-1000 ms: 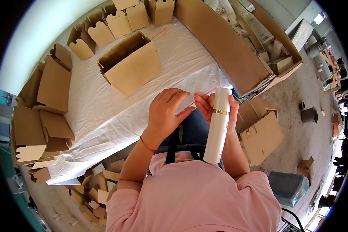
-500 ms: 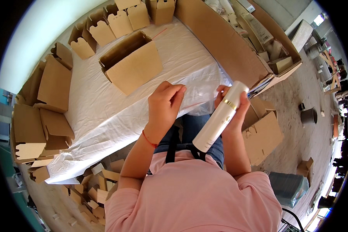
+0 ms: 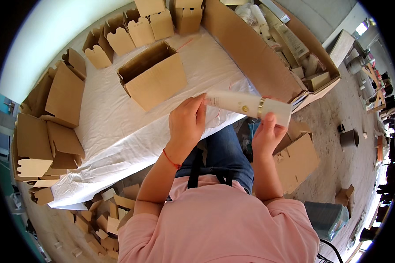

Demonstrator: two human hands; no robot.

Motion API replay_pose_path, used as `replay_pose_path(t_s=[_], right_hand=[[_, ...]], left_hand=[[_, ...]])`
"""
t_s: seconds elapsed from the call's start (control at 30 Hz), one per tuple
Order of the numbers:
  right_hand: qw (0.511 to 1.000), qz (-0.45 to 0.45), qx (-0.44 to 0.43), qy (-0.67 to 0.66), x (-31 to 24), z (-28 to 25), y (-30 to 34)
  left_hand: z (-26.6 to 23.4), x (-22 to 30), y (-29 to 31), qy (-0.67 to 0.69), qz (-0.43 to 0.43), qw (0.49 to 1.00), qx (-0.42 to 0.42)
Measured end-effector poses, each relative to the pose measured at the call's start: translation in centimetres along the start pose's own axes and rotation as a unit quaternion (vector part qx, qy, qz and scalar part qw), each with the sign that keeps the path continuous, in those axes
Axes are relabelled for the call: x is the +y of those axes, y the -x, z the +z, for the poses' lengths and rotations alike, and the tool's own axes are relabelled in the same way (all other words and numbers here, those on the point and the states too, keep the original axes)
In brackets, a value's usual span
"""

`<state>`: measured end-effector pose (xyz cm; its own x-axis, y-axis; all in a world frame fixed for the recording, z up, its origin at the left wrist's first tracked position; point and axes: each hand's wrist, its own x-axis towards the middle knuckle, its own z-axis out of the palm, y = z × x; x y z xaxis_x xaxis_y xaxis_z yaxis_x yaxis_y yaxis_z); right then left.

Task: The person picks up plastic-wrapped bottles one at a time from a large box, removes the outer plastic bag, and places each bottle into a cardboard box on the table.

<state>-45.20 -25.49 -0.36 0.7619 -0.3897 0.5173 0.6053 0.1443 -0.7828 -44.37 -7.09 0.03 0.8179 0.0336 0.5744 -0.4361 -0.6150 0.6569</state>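
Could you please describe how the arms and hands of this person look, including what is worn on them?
The left hand and the right hand wear no gloves. A thin red cord bracelet circles the left wrist; none is visible on the right. The pale pink sleeves are short and loose, ending above the elbows.

A slim, cylindrical white bottle (image 3: 235, 103) with a white cap (image 3: 278, 112), the two separated by a shiny gold band (image 3: 260, 108). A small gold emblem (image 3: 245, 108) marks its side. Capped, it is held in the air almost crosswise, slightly tilted, the cap end in the person's right grip (image 3: 269, 135), the blurred base at the fingertips of the left grip (image 3: 187, 119).
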Motion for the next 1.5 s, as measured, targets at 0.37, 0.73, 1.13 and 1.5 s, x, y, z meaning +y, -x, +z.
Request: replay_pose_path(t_s=[0.37,0.73,1.13,1.5], right_hand=[[0.944,-0.037,-0.202,0.258,1.9,2.3,1.3],[0.954,0.252,-0.141,0.079,3.1,3.1,-0.9],[0.914,-0.025,-0.356,0.195,-3.8,5.7,-6.2],[0.887,0.013,-0.447,0.113,-2.5,5.9,-4.5]], left_hand=[[0.3,1.8,0.7,0.081,0.030,0.996,-0.007],[-1.8,0.2,1.1,0.076,0.038,0.987,-0.133],[-1.8,-2.3,0.1,0.526,-0.142,0.833,-0.101],[-2.2,-2.0,1.5,0.417,-0.091,0.899,-0.095]])
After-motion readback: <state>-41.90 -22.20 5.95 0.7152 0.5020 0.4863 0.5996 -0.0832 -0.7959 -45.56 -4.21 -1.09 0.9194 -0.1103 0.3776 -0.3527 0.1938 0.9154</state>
